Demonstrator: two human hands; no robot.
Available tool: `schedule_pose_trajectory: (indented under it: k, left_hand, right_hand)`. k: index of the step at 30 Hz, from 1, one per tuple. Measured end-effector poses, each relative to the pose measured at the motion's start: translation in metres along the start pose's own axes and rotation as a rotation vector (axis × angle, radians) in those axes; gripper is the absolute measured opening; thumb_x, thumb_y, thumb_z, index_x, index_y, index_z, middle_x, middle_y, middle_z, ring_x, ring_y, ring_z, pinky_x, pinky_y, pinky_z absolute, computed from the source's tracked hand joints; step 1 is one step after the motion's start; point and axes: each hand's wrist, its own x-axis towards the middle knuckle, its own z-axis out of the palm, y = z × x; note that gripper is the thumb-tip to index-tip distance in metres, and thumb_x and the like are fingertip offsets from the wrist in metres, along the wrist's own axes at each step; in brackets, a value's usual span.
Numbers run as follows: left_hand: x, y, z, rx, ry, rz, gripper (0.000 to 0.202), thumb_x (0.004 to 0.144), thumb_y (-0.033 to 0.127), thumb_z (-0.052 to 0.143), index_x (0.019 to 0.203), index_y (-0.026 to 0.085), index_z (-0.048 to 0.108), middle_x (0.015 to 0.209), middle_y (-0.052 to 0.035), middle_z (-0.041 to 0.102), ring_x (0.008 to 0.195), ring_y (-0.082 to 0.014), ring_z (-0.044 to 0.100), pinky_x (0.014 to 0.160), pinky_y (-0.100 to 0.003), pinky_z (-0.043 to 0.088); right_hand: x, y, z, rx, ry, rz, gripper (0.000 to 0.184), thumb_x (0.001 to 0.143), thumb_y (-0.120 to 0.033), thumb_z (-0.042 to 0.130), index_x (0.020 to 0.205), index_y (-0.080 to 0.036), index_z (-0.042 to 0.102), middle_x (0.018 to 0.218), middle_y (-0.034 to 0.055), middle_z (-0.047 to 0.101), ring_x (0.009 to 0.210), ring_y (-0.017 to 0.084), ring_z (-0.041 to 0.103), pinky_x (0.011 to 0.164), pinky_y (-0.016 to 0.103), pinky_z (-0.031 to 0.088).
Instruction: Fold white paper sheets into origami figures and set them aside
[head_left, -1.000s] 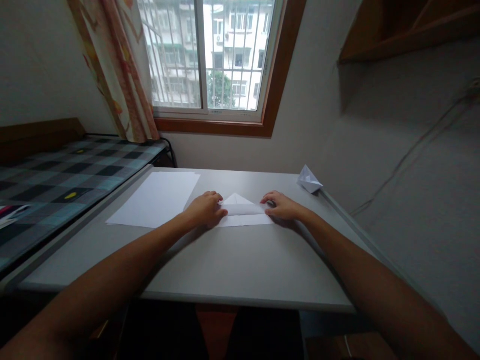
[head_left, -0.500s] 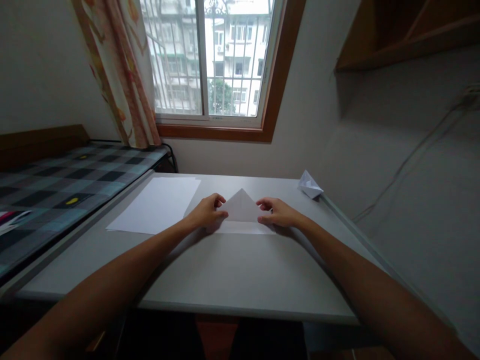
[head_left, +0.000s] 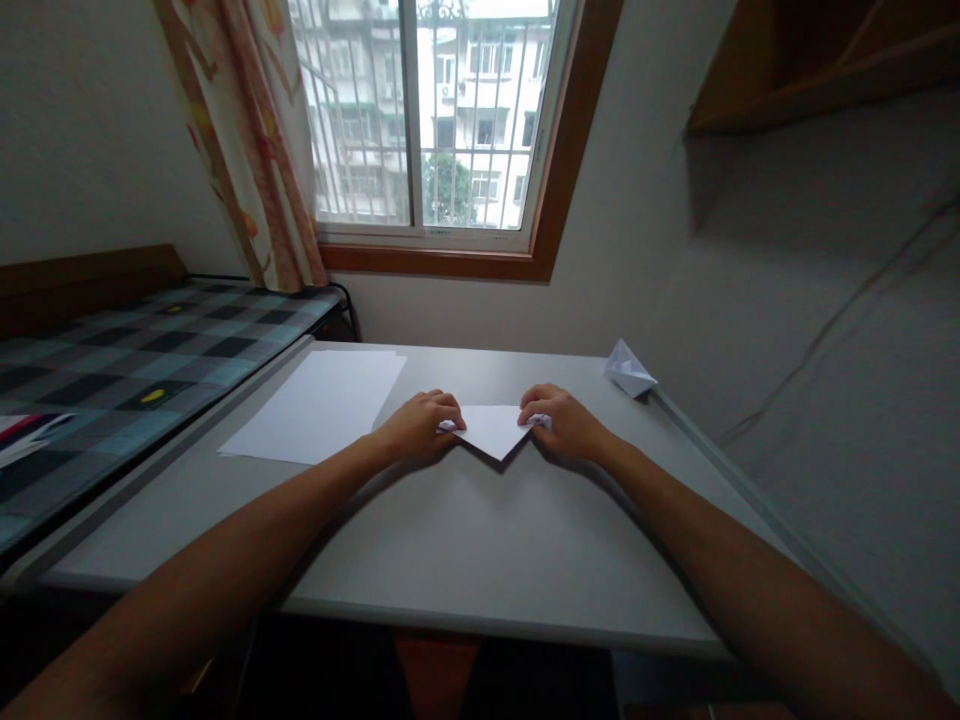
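A folded sheet of white paper point(head_left: 493, 428) is held over the middle of the table, its pointed end toward me and a straight edge at the far side. My left hand point(head_left: 422, 425) is closed on its left corner, fingers on top. On the opposite corner, my right hand point(head_left: 564, 420) pinches the paper in the same way. The thumbs are mostly hidden beneath the sheet. A folded paper boat point(head_left: 628, 370) sits near the table's far right corner, apart from both hands.
Flat white sheets point(head_left: 319, 400) lie on the left of the white table point(head_left: 480, 560). A bed with a checked cover point(head_left: 112, 360) stands beyond the table's left edge. The window point(head_left: 427, 120) and wall are behind, and a wooden shelf point(head_left: 817, 90) hangs at upper right.
The folded paper has been turned over toward me: its point faced away and now faces me. Both hands have closed from loose side grips onto its corners. The view has shifted slightly.
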Motion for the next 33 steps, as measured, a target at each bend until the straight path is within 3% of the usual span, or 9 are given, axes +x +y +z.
schedule_pose_trajectory:
  k: [5, 8, 10, 14, 18, 22, 24, 28, 33]
  left_hand:
    - [-0.003, -0.001, -0.002, -0.067, -0.108, 0.025, 0.029, 0.083, 0.046, 0.058, 0.095, 0.023, 0.070, 0.117, -0.0073, 0.061, 0.108, -0.0237, 0.054, 0.096, -0.040, 0.039]
    - [-0.001, -0.003, 0.000, -0.030, -0.091, -0.070, 0.030, 0.089, 0.041, 0.047, 0.091, 0.021, 0.069, 0.130, -0.0076, 0.054, 0.117, -0.0241, 0.049, 0.100, -0.042, 0.035]
    - [0.000, -0.007, 0.005, 0.023, -0.041, -0.164, 0.027, 0.088, 0.037, 0.049, 0.098, 0.019, 0.066, 0.132, -0.0099, 0.052, 0.119, -0.0250, 0.048, 0.101, -0.042, 0.035]
    - [0.002, -0.015, 0.012, 0.059, -0.006, -0.272, 0.037, 0.085, 0.034, 0.053, 0.116, 0.016, 0.057, 0.118, -0.0112, 0.062, 0.110, -0.0246, 0.055, 0.097, -0.040, 0.038]
    - [0.004, -0.017, 0.013, 0.002, 0.027, -0.292, 0.041, 0.080, 0.031, 0.060, 0.118, 0.017, 0.057, 0.113, -0.0090, 0.063, 0.107, -0.0240, 0.055, 0.096, -0.040, 0.038]
    - [0.007, -0.016, 0.010, 0.018, 0.091, -0.251, 0.055, 0.074, 0.030, 0.069, 0.125, 0.018, 0.053, 0.113, -0.0095, 0.060, 0.106, -0.0255, 0.053, 0.093, -0.042, 0.039]
    - [0.008, -0.014, 0.008, 0.050, 0.101, -0.204, 0.056, 0.073, 0.030, 0.069, 0.125, 0.018, 0.053, 0.108, -0.0095, 0.060, 0.102, -0.0256, 0.053, 0.091, -0.042, 0.039]
    - [0.006, -0.006, 0.003, 0.101, 0.075, -0.102, 0.034, 0.075, 0.027, 0.067, 0.109, 0.021, 0.063, 0.102, -0.0076, 0.060, 0.098, -0.0244, 0.054, 0.088, -0.041, 0.041]
    - [0.000, 0.003, -0.002, 0.028, 0.024, -0.065, 0.026, 0.079, 0.028, 0.063, 0.104, 0.021, 0.060, 0.110, -0.0068, 0.061, 0.101, -0.0228, 0.055, 0.089, -0.037, 0.042]
  right_hand:
    - [-0.003, 0.000, -0.005, 0.022, -0.165, -0.006, 0.028, 0.066, -0.007, 0.057, 0.083, -0.024, 0.073, 0.103, 0.0056, 0.063, 0.094, 0.021, 0.055, 0.088, 0.037, 0.042]
    - [-0.001, -0.002, -0.003, 0.009, -0.136, -0.005, 0.015, 0.078, -0.020, 0.058, 0.079, -0.021, 0.073, 0.104, 0.0089, 0.063, 0.094, 0.022, 0.056, 0.087, 0.039, 0.043]
    - [0.000, -0.002, 0.002, -0.023, -0.090, 0.000, 0.017, 0.081, -0.027, 0.058, 0.074, -0.020, 0.071, 0.103, 0.0099, 0.063, 0.095, 0.022, 0.056, 0.087, 0.040, 0.043]
    - [0.002, 0.000, 0.013, -0.054, -0.042, -0.001, 0.013, 0.078, -0.029, 0.063, 0.083, -0.020, 0.069, 0.114, 0.0104, 0.062, 0.105, 0.025, 0.054, 0.093, 0.043, 0.040]
    - [0.002, 0.003, 0.018, -0.064, -0.056, 0.011, 0.052, 0.075, -0.029, 0.065, 0.124, -0.017, 0.055, 0.130, 0.0144, 0.054, 0.121, 0.028, 0.046, 0.102, 0.047, 0.033]
    - [0.002, 0.003, 0.017, -0.096, -0.105, 0.013, 0.063, 0.076, -0.031, 0.063, 0.133, -0.014, 0.045, 0.135, 0.0157, 0.050, 0.126, 0.028, 0.043, 0.106, 0.046, 0.028]
    - [0.002, 0.001, 0.015, -0.117, -0.111, 0.011, 0.064, 0.076, -0.033, 0.063, 0.134, -0.014, 0.044, 0.134, 0.0158, 0.050, 0.124, 0.028, 0.043, 0.105, 0.045, 0.028]
    - [0.004, -0.007, 0.008, -0.199, -0.067, 0.030, 0.065, 0.071, -0.036, 0.071, 0.129, -0.016, 0.050, 0.119, 0.0146, 0.059, 0.113, 0.029, 0.049, 0.099, 0.045, 0.031]
    - [0.005, -0.019, 0.000, -0.281, -0.076, 0.021, 0.035, 0.072, -0.037, 0.072, 0.101, -0.019, 0.065, 0.100, 0.0087, 0.062, 0.092, 0.024, 0.055, 0.083, 0.036, 0.039]
